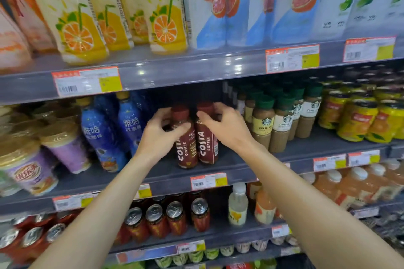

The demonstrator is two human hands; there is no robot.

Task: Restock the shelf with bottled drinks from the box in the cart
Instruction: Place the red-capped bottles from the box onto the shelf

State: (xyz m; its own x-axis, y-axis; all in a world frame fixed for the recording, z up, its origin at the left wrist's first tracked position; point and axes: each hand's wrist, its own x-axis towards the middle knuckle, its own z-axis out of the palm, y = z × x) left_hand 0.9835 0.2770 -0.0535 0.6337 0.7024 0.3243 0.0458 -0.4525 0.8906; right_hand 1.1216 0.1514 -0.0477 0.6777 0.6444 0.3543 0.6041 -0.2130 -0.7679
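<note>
Your left hand (162, 132) curls around the left dark-brown plastic Costa coffee bottle (185, 142); your right hand (220, 124) grips the maroon Costa bottle (206, 144) beside it. Both stand near the grey shelf (218, 172) front edge.

Open shelf (229, 167) gap around Costa bottles (197, 142) — blue bottles (102, 137) left, Starbucks bottles (275, 124) right.

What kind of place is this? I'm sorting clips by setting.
Most likely a shop's drinks aisle: tiered shelves with price tags on their edges, rows of juice cartons, and both hands on Costa Coffee bottles.
</note>
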